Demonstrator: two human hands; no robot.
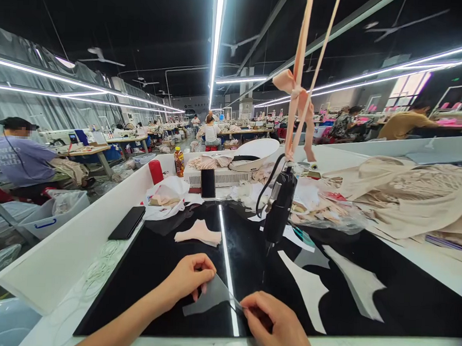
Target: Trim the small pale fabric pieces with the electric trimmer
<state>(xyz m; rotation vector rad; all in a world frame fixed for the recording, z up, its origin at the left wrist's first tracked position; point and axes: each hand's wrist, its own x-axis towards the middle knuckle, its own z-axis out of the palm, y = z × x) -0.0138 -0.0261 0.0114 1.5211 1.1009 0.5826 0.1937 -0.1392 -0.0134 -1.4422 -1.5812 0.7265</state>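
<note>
My left hand [189, 278] pinches one end of a thin translucent piece of film [209, 299] that lies on the glossy black work surface [160, 262]. My right hand [273, 320] pinches the other end, fingers closed on it. Just beyond the hands a black hand tool [279, 206] hangs from pink ribbons [297, 88], its tip a little above the surface. A pink fabric piece [199, 233] lies farther back on the left. White cut shapes [310, 288] lie to the right.
A phone [127, 223] rests on the left edge and another stands upright [207, 183]. A plastic bag [166, 195], a white basket [219, 176], a drink bottle [179, 161] and beige fabric heaps [408, 198] crowd the back. Other workers sit at sewing tables around.
</note>
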